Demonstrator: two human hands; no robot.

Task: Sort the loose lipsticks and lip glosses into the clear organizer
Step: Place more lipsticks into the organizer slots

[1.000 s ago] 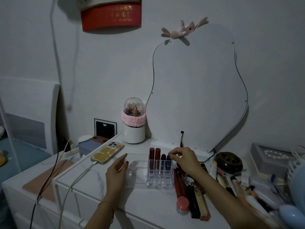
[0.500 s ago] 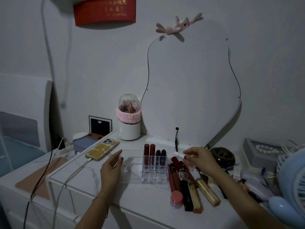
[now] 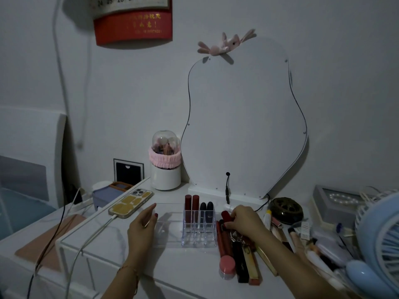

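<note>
The clear organizer (image 3: 172,234) stands on the white dresser top; its back slots hold two red lipsticks (image 3: 191,206) and two dark blue ones (image 3: 206,209). My left hand (image 3: 141,225) rests against the organizer's left end, fingers apart. To the right lies a row of loose lipsticks and glosses (image 3: 239,264), red, black and gold. My right hand (image 3: 243,220) is down on the far end of that row, fingers closed around a red lipstick (image 3: 225,215).
A phone (image 3: 130,202) on a charging cable lies left of the organizer. A white brush holder (image 3: 165,169) and a mirror (image 3: 244,126) stand behind. Cluttered cosmetics, a dark round tin (image 3: 285,209), a grey box (image 3: 336,203) and a blue fan (image 3: 380,240) fill the right side.
My right hand left the organizer's slots, swung right over the loose pile, then came down on a red lipstick at the pile's far end. The left hand stayed by the organizer.
</note>
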